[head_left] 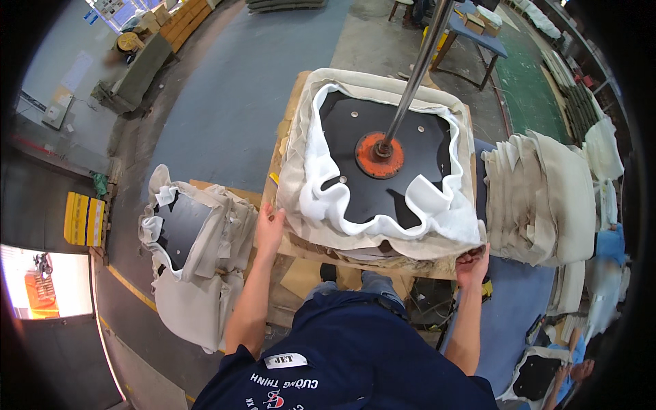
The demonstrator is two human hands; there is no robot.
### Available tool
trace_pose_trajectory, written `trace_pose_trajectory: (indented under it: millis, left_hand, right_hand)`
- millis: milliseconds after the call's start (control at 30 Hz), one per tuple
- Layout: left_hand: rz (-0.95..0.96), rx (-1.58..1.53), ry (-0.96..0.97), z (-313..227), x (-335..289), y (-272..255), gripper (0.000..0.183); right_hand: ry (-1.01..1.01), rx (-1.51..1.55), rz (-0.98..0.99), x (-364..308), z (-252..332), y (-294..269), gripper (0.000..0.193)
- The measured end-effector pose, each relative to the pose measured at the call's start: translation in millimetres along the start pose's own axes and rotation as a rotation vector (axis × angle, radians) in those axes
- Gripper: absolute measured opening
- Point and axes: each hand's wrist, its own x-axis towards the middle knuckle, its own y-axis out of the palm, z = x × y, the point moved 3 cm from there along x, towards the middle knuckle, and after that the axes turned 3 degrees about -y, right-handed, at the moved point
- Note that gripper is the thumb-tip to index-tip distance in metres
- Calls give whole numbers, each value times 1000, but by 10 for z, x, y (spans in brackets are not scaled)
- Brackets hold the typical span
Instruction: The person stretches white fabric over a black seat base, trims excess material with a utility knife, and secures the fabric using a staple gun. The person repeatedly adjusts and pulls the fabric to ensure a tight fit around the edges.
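Observation:
In front of me a seat cushion lies underside up on a wooden worktable [294, 109]. Its beige fabric cover [393, 80] and white padding [328, 201] fold up loosely around a black base board [362, 198]. A round orange press plate [379, 156] on a slanted metal rod [424, 65] bears on the board's middle. My left hand [270, 229] is at the near left corner, fingers closed by the cover's edge; what they grip is unclear. At the near right corner my right hand [471, 263] pinches the fabric cover.
Upholstered cushions [195, 232] are stacked at my left. A tall pile of beige covers [540, 198] stands at my right on a blue surface. Further off are a blue table [478, 41] with boxes and a yellow bin [84, 219]. Another person's hand [581, 369] shows at lower right.

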Motion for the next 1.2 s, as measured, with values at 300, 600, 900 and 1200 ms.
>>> trace_pose_trajectory:
  millis: [300, 600, 900, 1200]
  left_hand:
    - [246, -110, -130, 283, -89, 351, 59]
    - [601, -159, -147, 15, -652, 296, 46]
    - [496, 233, 7, -41, -475, 169, 48]
    - [650, 68, -513, -162, -298, 478, 44]
  right_hand:
    - [397, -711, 358, -1158, -1919, -198, 45]
    - [660, -804, 873, -1420, -2786, 869, 69]
    - [516, -742, 587, -1332, -3201, 1232, 68]
    - [97, -1391, 971, -1340, -2682, 1247, 89]
